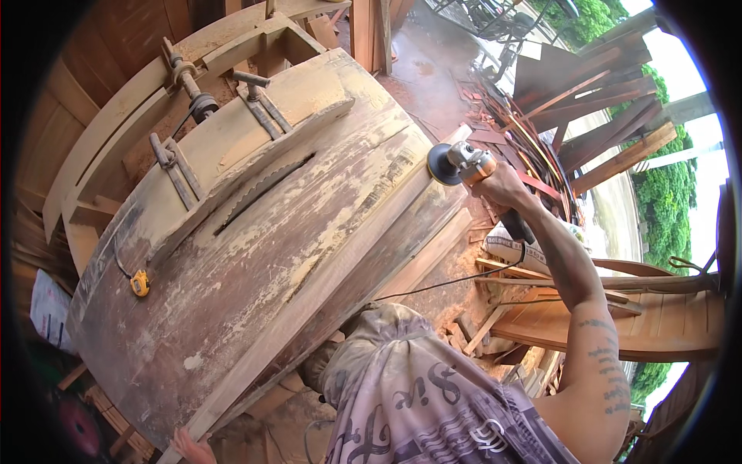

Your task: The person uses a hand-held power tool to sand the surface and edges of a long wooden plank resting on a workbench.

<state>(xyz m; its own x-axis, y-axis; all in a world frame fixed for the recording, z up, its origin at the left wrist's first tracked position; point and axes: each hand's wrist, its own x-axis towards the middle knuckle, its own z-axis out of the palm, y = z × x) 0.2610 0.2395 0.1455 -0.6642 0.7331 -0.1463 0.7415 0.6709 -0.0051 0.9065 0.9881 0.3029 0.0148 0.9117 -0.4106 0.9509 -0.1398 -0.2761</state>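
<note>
My right hand [499, 184] grips an angle grinder [472, 162] fitted with a round sanding disc [443, 165]. The disc is at the far part of a long wooden strip [324, 275]; whether it touches the wood cannot be told. At the bottom left, my left hand [194, 448] holds the strip's near end and is partly cut off by the picture's edge. The strip lies along the near edge of a worn, dusty saw table [191, 330]. From the grinder, a dark cord [446, 285] runs back toward my body.
A toothed saw blade [264, 188] stands out of the table slot beside a clamped wooden fence [255, 165]. A yellow tape measure [139, 283] lies at left. Curved wooden frames [116, 133] stand behind. Stacked offcuts [504, 133] and a white sack [516, 249] are at right.
</note>
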